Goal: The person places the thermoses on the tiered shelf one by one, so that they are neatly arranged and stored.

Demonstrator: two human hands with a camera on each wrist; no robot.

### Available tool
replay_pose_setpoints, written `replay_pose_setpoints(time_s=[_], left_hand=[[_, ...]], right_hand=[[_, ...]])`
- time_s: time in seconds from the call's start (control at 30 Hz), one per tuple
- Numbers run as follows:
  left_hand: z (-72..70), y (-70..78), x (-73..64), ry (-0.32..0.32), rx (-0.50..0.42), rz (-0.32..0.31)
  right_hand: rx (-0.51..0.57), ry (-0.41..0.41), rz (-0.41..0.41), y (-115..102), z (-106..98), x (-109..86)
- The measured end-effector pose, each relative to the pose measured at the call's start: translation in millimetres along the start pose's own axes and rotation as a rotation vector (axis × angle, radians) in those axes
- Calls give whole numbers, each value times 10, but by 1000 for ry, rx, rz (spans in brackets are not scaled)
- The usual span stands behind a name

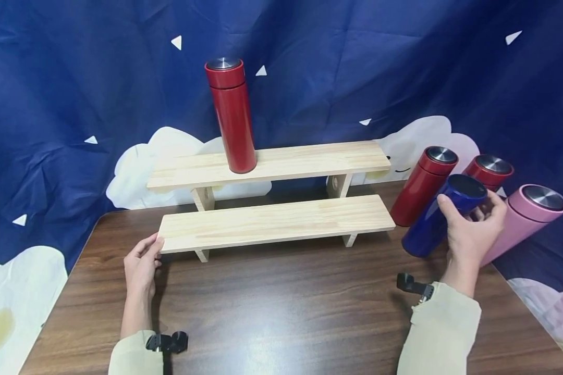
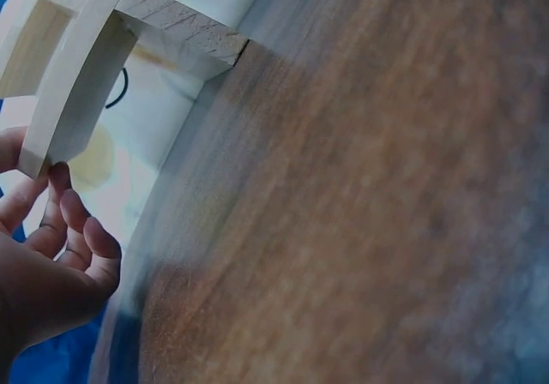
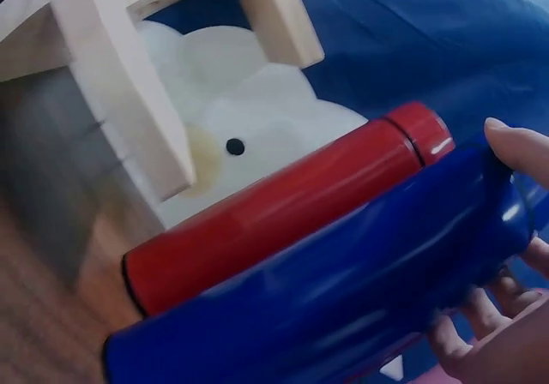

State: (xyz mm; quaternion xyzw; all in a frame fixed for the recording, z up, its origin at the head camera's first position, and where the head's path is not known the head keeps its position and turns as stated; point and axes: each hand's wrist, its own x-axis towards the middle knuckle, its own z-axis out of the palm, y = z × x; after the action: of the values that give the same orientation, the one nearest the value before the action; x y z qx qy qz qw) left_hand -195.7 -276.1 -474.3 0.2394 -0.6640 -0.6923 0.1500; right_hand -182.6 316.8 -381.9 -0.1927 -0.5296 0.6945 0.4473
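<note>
With thumb and fingers, my left hand [image 1: 141, 268] pinches the left front corner of the lower board of a two-step wooden shelf [image 1: 277, 221]; the left wrist view has the thumb and fingertips at the board's end [image 2: 39, 148]. On the right, my right hand [image 1: 474, 234] grips a blue thermos [image 1: 429, 224] near its dark-topped lid, thumb on one side and fingers round the other. A red thermos [image 1: 417, 187] stands right beside the blue one, its side fully visible in the right wrist view. Another red thermos [image 1: 234, 125] stands upright on the upper board, left of its middle.
Behind my right hand are a further red thermos [image 1: 490, 169], partly hidden, and a pink thermos [image 1: 521, 224] near the table's right edge. A dark blue cloth [image 1: 309, 67] with white clouds and triangles hangs behind the brown wooden table [image 1: 281, 307].
</note>
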Motion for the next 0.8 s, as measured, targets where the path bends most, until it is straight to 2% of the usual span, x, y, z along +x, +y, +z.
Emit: replay_pose_setpoints(time_s=[0.23,0.4,0.8], left_hand=[[0,-16,0,-1,-21,1],[-7,-8,9,-4,-32,5],[-13,-20,24,-7,-15,5]], right_hand=[[-72,7,63,199,-133,-103],[-63,7,128,311,-155,-139],[-268,-49,355,644,-369,-206]])
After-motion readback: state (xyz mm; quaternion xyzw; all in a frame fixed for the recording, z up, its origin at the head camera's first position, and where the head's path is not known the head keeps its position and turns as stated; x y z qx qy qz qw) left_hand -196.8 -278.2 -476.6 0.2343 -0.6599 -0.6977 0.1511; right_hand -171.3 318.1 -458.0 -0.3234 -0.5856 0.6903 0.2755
